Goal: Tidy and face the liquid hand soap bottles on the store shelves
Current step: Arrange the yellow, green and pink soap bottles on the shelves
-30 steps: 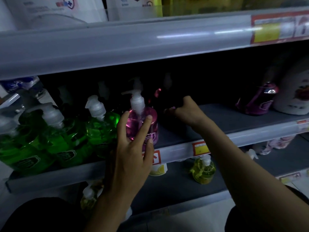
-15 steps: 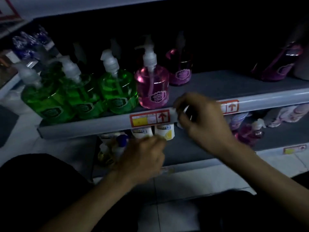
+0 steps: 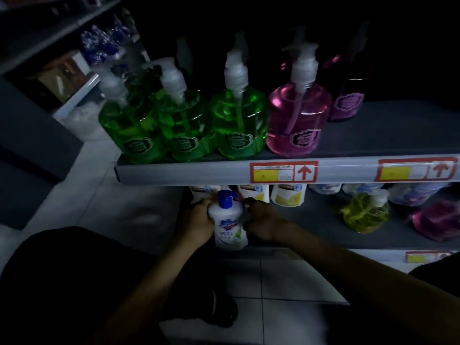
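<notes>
The light is dim. The white soap bottle [image 3: 229, 225] with the blue pump stands upright at the front edge of the grey lower shelf [image 3: 311, 230], label outward. Far to its left lies pale tiled floor [image 3: 82, 195], with a dark neighbouring unit [image 3: 37, 135] beyond. Above it and to its left, three green soap bottles [image 3: 184, 125] line the front lip of the grey upper shelf [image 3: 186, 174], labels forward. Just left of it, the left hand [image 3: 199, 220] has its grip closed round the bottle's side, fingers curled. Just right of it, the right hand [image 3: 261, 222] closes its grip on the other side in the same way. Above it and to the right, a pink soap bottle [image 3: 297, 120] ends the green row, over a red-framed price tag [image 3: 283, 172] on the shelf rail. Further right, on the bottle's own shelf, stands a yellow soap bottle [image 3: 364, 215], well apart from it. Below the white bottle, tiled floor runs along the shelf's base.
</notes>
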